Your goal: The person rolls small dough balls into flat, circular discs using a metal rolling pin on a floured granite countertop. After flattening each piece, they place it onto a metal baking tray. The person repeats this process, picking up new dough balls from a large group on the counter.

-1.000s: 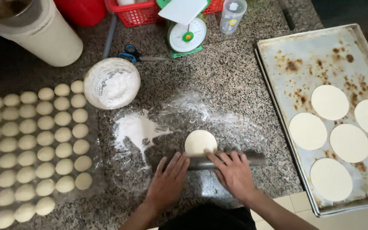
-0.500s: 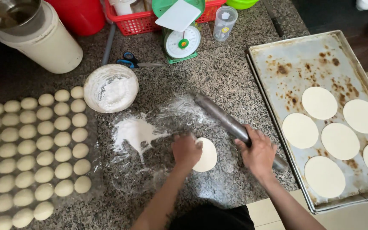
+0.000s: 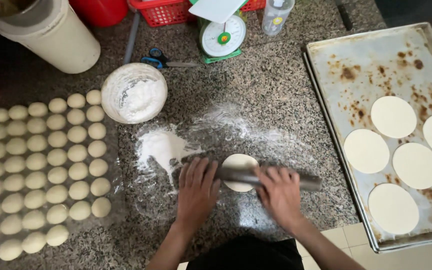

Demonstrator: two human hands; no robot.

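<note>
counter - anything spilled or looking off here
Loose flour is strewn on the counter beside the flour bowl, next to the dough disc under the rolling pin. The tray is blotched with brown stains. Nothing looks tipped or broken.

The counter (image 3: 276, 95) is showing speckled grey-black granite, with white flour (image 3: 162, 146) lying on it. The dough balls (image 3: 51, 170) are showing pale cream; the rolled discs (image 3: 392, 116) are appearing off-white. The baking tray (image 3: 371, 60) is displaying dull silver with brown rust spotting. The basket (image 3: 163, 11) is showing red, the scale (image 3: 221, 36) green and white, the scissors (image 3: 153, 56) blue-handled.
</note>
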